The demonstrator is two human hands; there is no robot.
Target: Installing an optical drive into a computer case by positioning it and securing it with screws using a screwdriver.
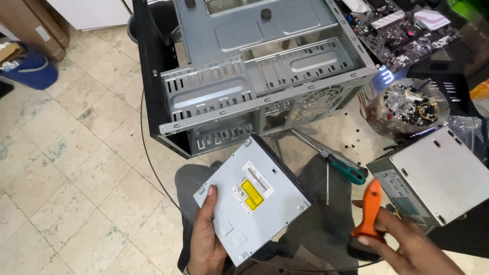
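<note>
From the head view, the left hand (206, 239) grips a grey optical drive (252, 198) by its near edge, thumb on top, the open computer case (254, 76) beyond it. The right hand (407, 244) is closed round an orange-handled screwdriver (371, 209). A green-handled screwdriver (346, 169) lies just past it, with a grey power supply (433, 173) to its right.

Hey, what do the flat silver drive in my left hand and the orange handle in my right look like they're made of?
The drive looks like thin sheet metal with a matte grey finish: folded edges, stamped dimples and corner screws. The orange handle looks like moulded plastic, smooth and slightly glossy; possibly rubber-coated, hard to tell.
</note>
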